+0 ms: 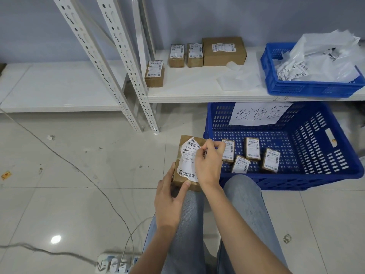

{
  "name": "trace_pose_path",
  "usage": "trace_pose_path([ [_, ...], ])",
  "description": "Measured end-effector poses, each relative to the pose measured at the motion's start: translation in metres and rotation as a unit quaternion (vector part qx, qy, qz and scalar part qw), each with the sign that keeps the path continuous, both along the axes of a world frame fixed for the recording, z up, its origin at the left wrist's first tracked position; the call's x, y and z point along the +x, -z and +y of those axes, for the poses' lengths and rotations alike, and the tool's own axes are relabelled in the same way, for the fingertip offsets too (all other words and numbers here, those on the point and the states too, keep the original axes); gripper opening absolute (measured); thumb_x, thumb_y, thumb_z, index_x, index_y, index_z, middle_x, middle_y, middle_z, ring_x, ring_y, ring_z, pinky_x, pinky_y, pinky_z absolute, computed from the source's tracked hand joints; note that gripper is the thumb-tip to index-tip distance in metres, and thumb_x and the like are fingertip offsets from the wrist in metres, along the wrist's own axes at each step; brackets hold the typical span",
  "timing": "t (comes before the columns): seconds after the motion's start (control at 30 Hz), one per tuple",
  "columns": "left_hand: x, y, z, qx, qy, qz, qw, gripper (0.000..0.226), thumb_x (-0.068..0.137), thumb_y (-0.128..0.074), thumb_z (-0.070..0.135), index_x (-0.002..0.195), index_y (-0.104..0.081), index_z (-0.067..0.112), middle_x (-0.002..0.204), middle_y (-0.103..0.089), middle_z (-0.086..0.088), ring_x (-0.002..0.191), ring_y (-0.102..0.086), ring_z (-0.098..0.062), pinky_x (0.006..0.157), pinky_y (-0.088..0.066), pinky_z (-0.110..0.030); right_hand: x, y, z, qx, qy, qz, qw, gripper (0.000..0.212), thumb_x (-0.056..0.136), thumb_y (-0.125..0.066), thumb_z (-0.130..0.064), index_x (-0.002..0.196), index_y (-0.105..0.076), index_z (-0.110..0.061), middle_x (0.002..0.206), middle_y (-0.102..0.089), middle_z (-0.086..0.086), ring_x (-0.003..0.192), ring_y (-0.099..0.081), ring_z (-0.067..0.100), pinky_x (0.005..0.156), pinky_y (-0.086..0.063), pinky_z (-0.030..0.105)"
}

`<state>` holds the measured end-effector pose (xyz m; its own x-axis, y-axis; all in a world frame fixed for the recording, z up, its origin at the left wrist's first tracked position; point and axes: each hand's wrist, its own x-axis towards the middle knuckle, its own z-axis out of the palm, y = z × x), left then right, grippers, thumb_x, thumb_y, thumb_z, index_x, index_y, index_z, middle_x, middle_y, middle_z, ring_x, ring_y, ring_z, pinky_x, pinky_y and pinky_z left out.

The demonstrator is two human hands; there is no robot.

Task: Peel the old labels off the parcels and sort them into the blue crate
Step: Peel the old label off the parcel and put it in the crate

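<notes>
Small brown parcel (pixel 187 165) propped on the knee, just left of the blue crate (pixel 335 155) with its handwritten Chinese sign (pixel 256 114). Label (pixel 188 159) reads "050 V05" under a barcode. Left hand (pixel 169 196) gripping the bottom end, thumb on the label; right hand (pixel 209 161) pinching the label's right edge.

I see my left hand (pixel 167 200) curled with its thumb stretched forward, my right hand (pixel 207 163) arched above it, fingertips pinched together.
</notes>
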<state>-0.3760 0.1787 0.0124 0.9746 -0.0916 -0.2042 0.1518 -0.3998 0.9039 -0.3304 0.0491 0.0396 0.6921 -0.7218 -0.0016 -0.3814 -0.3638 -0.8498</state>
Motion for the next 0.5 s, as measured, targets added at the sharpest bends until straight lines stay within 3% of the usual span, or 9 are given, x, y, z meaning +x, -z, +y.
trace_pose_path([
  [0.13,0.0001,-0.0003,0.0003,0.006,0.003,-0.004,1.000,0.059,0.087,-0.067,0.041,0.139,-0.040,0.050,0.115,-0.057,0.018,0.105,-0.062,-0.005,0.097,-0.053,-0.031,-0.0008,0.0012,0.0041,-0.014,-0.004,-0.012,1.000,0.018,0.091,-0.058,-0.010,0.079,-0.045,-0.012,0.105,-0.036,0.001,0.070,-0.048,0.002,0.059,-0.037,0.008],
  [0.27,0.0012,0.0004,0.0013,0.001,0.000,-0.005,1.000,0.068,0.077,-0.057,0.064,0.141,-0.041,0.048,0.116,-0.056,0.019,0.108,-0.061,-0.008,0.099,-0.051,-0.037,-0.0011,0.0015,0.0062,0.003,0.008,-0.028,1.000,0.018,0.086,-0.063,-0.009,0.079,-0.047,-0.012,0.105,-0.038,0.001,0.072,-0.048,0.001,0.060,-0.039,0.011],
  [0.33,0.0018,-0.0017,0.0009,0.004,0.000,-0.010,1.000,0.069,0.076,-0.055,0.066,0.142,-0.041,0.049,0.118,-0.056,0.020,0.110,-0.060,-0.008,0.100,-0.050,-0.038,-0.0012,-0.0005,0.0038,0.048,0.026,-0.019,0.998,0.021,0.084,-0.068,-0.009,0.096,-0.052,-0.015,0.112,-0.039,0.000,0.074,-0.049,0.001,0.060,-0.044,0.013],
  [0.43,0.0018,-0.0034,0.0002,0.002,0.000,-0.012,1.000,0.068,0.078,-0.057,0.064,0.142,-0.042,0.048,0.119,-0.056,0.021,0.112,-0.058,-0.005,0.102,-0.049,-0.038,0.0008,-0.0002,-0.0005,0.103,0.035,-0.035,0.993,0.067,0.081,-0.071,-0.007,0.138,-0.041,-0.026,0.121,-0.036,-0.003,0.084,-0.051,0.002,0.067,-0.041,0.012],
  [0.5,0.0011,-0.0038,-0.0002,0.000,0.000,-0.013,1.000,0.070,0.077,-0.060,0.070,0.142,-0.042,0.049,0.120,-0.057,0.021,0.113,-0.058,-0.004,0.102,-0.048,-0.037,0.0042,-0.0015,-0.0029,0.110,0.026,-0.022,0.993,0.069,0.083,-0.070,-0.010,0.142,-0.040,-0.028,0.122,-0.034,-0.005,0.087,-0.051,0.003,0.069,-0.038,0.012],
])
